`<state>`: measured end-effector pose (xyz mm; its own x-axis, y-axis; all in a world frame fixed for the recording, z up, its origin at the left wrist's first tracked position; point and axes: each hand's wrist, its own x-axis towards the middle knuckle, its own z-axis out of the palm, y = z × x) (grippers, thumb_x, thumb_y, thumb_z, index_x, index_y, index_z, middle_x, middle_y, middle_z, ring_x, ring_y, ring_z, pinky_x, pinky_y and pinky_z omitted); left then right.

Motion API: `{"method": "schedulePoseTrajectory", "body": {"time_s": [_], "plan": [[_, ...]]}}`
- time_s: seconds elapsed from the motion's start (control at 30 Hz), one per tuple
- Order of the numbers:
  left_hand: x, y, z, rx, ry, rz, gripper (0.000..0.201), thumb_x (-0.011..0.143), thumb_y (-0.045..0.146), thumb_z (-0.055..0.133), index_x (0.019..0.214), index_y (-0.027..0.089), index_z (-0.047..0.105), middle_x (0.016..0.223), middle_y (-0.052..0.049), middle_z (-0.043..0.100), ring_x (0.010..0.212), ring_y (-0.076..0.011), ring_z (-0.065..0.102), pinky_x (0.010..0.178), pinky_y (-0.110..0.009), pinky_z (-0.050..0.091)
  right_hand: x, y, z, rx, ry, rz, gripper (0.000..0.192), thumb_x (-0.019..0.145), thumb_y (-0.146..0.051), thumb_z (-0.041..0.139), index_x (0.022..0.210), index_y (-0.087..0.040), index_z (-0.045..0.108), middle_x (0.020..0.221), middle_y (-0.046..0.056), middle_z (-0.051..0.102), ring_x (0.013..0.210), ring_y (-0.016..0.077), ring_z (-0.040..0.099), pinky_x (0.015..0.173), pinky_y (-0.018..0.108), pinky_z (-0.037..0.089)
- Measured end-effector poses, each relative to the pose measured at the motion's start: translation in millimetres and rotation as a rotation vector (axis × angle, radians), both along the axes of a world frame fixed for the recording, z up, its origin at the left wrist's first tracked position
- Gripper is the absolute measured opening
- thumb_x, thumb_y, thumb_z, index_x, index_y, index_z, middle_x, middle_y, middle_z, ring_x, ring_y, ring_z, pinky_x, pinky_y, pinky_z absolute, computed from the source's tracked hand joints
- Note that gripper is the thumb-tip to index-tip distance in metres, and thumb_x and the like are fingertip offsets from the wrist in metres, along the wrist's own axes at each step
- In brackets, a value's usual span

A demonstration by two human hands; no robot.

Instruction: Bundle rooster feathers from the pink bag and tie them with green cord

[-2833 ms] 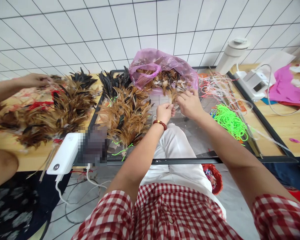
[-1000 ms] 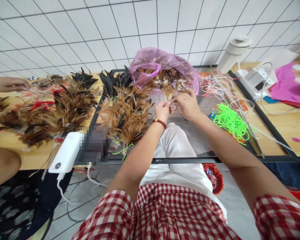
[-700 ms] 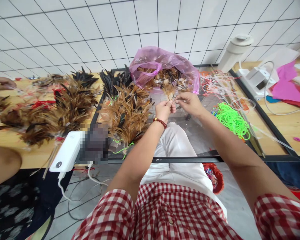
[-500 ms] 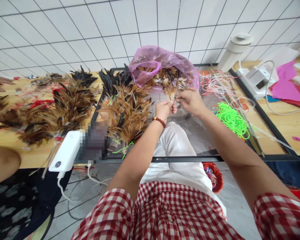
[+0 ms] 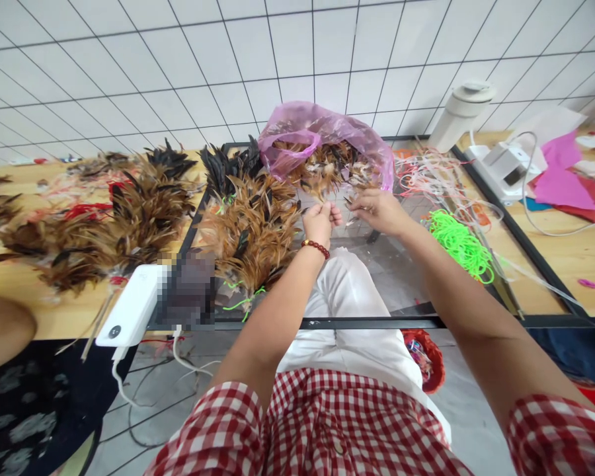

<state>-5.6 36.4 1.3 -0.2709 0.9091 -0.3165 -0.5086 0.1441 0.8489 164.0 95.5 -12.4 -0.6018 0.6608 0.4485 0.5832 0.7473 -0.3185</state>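
My left hand (image 5: 320, 221), with a red bead bracelet at the wrist, is closed around a small bunch of brown feathers (image 5: 322, 188) that fan upward. Just to its right, my right hand (image 5: 377, 210) pinches a few loose feathers at its fingertips, close to the mouth of the pink plastic bag (image 5: 307, 129). That bag is full of brown and black feathers. Both hands hover over the glass table top (image 5: 391, 277). Left of them lies a pile of tied feather bundles (image 5: 250, 228) with green cords.
More feather bundles (image 5: 104, 218) cover the wooden table at left. A white power bank (image 5: 129, 311) lies at the front edge, and another person's knee (image 5: 0, 327) shows at far left. Neon green cords (image 5: 459, 244), tangled strings, a white bottle (image 5: 459, 112) and pink paper (image 5: 562, 182) sit at right.
My hands have drawn slightly apart, the left still holding its feather bunch. The other person's hand at far left has left the view.
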Motion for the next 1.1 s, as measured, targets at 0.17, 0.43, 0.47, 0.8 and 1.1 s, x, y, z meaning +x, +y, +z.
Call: {"method": "schedulePoseTrajectory", "body": {"time_s": [0.17,0.43,0.47,0.8,1.1], "plan": [[-2.3,0.2,-1.4,0.002,-0.024,0.002,0.02,0.097,0.017,0.059,0.077,0.014,0.06,0.06,0.003,0.061,0.052,-0.0048,0.059,0.067,-0.019,0.053,-3.7,-0.6,-9.6,-0.036,-0.133,0.103,0.014,0.085,-0.021,0.062,0.088,-0.02,0.077,0.098,0.009,0.073,0.094,0.0235,0.066,0.087,0.036,0.049],[1.4,-0.4,0.1,0.0,-0.001,-0.015,0.024,0.096,0.011,0.057,0.073,0.013,0.059,0.061,0.002,0.064,0.053,-0.0051,0.061,0.07,-0.02,0.055,-8.2,-10.5,4.4,-0.04,0.014,-0.083,0.017,0.09,-0.019,0.053,0.092,-0.02,0.069,0.088,0.008,0.075,0.081,0.0222,0.067,0.073,0.032,0.047],[2.2,-0.4,-0.1,0.001,0.009,-0.02,0.024,0.095,0.01,0.058,0.072,0.013,0.059,0.061,0.002,0.064,0.052,-0.0049,0.061,0.069,-0.02,0.055,-9.0,-11.1,5.9,-0.029,0.036,-0.06,0.016,0.09,-0.02,0.054,0.092,-0.02,0.07,0.088,0.008,0.075,0.082,0.0229,0.067,0.075,0.032,0.048],[6.5,2.7,-12.7,-0.008,0.216,-0.147,0.028,0.094,0.01,0.059,0.066,0.014,0.061,0.053,0.004,0.06,0.046,-0.0064,0.057,0.058,-0.018,0.049,-17.3,-16.4,6.7,0.085,0.032,-0.048,0.023,0.09,-0.017,0.051,0.099,-0.021,0.072,0.093,0.009,0.076,0.089,0.0252,0.069,0.079,0.036,0.05],[7.8,-3.3,-14.8,0.052,0.434,-0.255,0.034,0.088,0.01,0.065,0.056,0.016,0.057,0.054,0.003,0.058,0.044,-0.0062,0.051,0.048,-0.018,0.041,-21.9,-25.1,10.7,0.172,0.048,-0.1,0.016,0.089,-0.02,0.052,0.096,-0.02,0.067,0.091,0.011,0.076,0.088,0.0274,0.069,0.083,0.039,0.049]]}}
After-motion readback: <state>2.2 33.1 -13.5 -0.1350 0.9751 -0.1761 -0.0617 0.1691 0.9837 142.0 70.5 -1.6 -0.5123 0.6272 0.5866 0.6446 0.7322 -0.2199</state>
